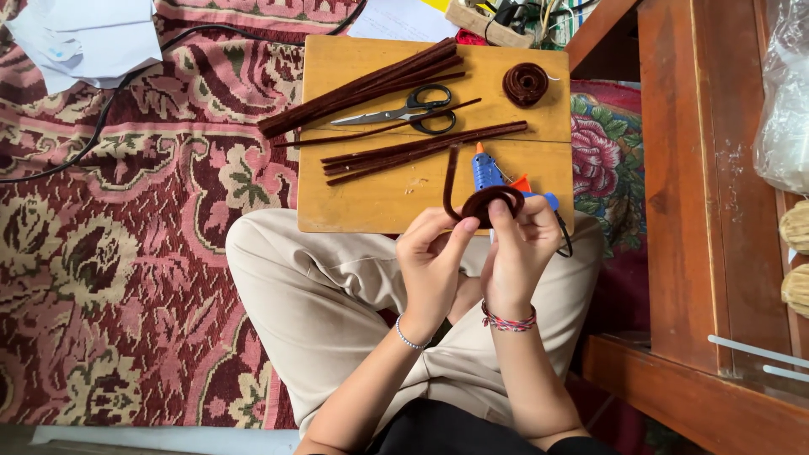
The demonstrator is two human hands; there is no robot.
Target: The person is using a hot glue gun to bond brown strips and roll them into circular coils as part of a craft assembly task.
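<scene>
Left hand [434, 253] and right hand [516, 244] both pinched tight on brown pipe-cleaner coil [491, 204], above wooden board [371, 198].

Fuzzy brown pipe cleaners [362, 87] lie on a smooth wooden board [379, 198].

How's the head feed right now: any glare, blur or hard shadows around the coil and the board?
Head view: soft, even daylight, no hard shadows; the coil between the left hand and right hand is sharp; the board shows no glare; the plastic bag at the right edge catches some sheen; slight wide-angle bending at the edges.
</scene>
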